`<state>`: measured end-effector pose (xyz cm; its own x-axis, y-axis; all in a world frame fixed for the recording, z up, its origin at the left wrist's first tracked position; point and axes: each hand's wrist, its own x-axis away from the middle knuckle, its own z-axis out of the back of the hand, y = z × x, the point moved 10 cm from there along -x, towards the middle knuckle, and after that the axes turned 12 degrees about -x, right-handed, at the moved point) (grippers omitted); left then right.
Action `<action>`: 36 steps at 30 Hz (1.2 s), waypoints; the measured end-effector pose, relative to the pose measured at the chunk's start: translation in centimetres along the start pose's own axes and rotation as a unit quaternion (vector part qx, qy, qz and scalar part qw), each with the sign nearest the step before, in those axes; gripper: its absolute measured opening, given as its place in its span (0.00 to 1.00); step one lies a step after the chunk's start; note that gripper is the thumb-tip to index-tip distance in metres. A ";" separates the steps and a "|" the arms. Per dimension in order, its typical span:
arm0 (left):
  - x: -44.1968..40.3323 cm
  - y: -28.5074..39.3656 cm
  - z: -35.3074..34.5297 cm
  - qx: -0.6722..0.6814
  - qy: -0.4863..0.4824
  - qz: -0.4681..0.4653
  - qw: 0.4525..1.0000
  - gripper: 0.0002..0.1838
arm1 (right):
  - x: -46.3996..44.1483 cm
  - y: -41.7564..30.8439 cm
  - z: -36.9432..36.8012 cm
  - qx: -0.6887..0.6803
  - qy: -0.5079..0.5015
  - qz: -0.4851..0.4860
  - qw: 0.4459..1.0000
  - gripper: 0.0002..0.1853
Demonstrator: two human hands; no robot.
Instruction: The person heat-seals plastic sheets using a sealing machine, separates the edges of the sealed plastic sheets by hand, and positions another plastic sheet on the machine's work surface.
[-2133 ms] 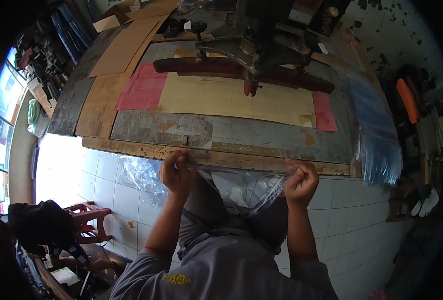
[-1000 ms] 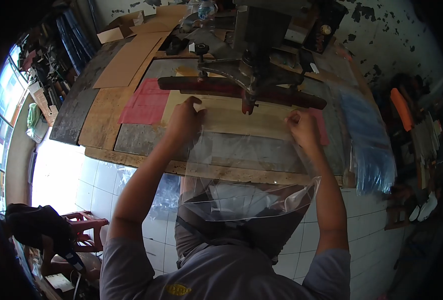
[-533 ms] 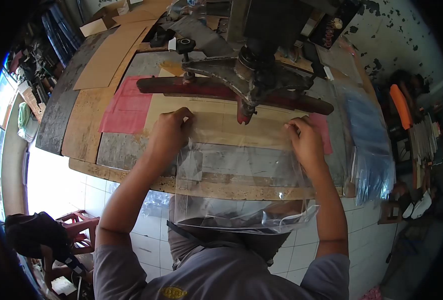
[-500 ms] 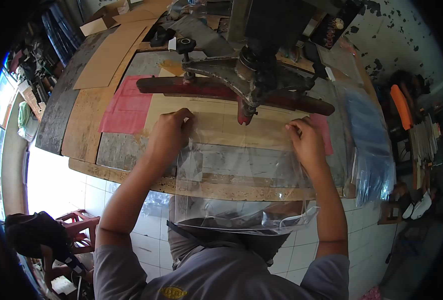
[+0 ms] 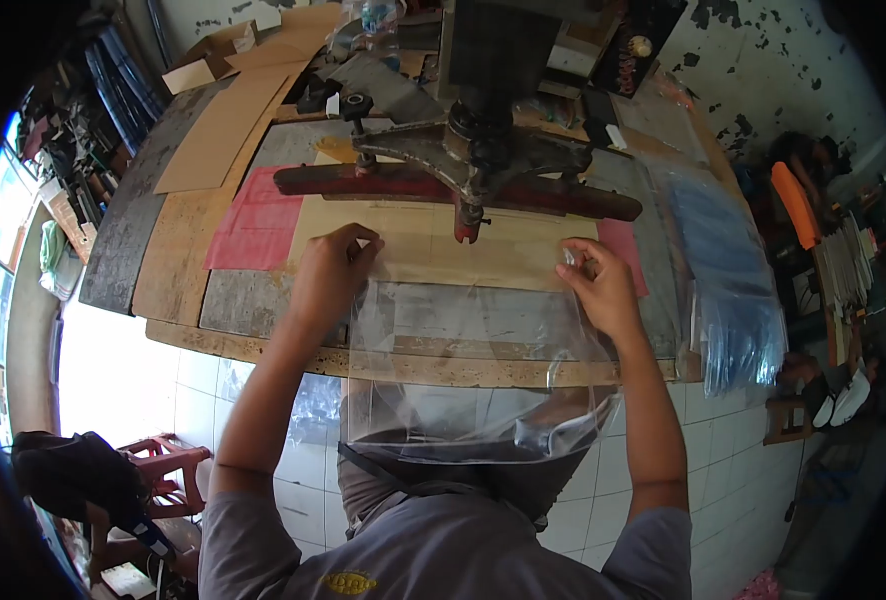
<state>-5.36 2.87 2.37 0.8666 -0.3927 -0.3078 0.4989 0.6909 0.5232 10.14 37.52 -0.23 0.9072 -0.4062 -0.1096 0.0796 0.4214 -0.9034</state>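
Both hands pinch the top corners of a clear plastic sheet [image 5: 463, 340], which hangs over the table's front edge to my lap. My left hand [image 5: 338, 265] has its fingers closed on one corner, above the yellow sheet [image 5: 413, 240] near the pink patch [image 5: 255, 222]. At the other corner is my right hand [image 5: 598, 280], thumb and forefinger close together with a bit of plastic between them. Just beyond the hands stands the metal press head with its long red bar [image 5: 393, 185].
A stack of bluish plastic sheets [image 5: 733, 300] lies at the table's right end. Cardboard [image 5: 218, 130] covers the left side. A person in dark clothing [image 5: 73, 470] is at the lower left beside a red stool [image 5: 168, 470]. The wooden table edge [image 5: 423, 368] runs before me.
From the front edge, both hands have moved forward over the yellow sheet with the plastic. Lately they barely moved; the right fingers have shifted slightly at their corner. The camera view has shifted a little.
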 end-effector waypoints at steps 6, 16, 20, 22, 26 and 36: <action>6.5 2.7 5.4 0.093 0.155 0.004 0.984 0.07 | 7.3 -3.1 1.1 -0.158 0.013 0.006 0.987 0.16; 11.7 2.5 9.9 0.248 0.262 0.024 0.932 0.11 | 11.7 -11.9 1.9 -0.300 0.045 0.095 0.948 0.09; 11.9 3.4 11.4 0.269 0.260 0.016 0.927 0.14 | 12.3 -13.1 2.0 -0.289 0.050 0.111 0.950 0.09; 12.0 3.3 11.6 0.284 0.246 0.024 0.926 0.16 | 12.7 -13.7 2.2 -0.266 0.054 0.113 0.956 0.10; 11.6 1.8 10.5 0.318 0.193 0.043 0.927 0.13 | 13.1 -14.2 2.3 -0.248 0.062 0.123 0.959 0.13; 11.8 2.4 9.6 0.382 0.173 0.031 0.907 0.11 | 13.6 -15.7 2.1 -0.175 0.084 0.153 0.969 0.18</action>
<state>6.15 -5.93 7.61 0.9050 -0.0616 -0.4209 0.4232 0.0304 0.9055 22.14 27.09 13.30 0.7839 -0.4437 -0.4343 -0.3551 0.2534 -0.8998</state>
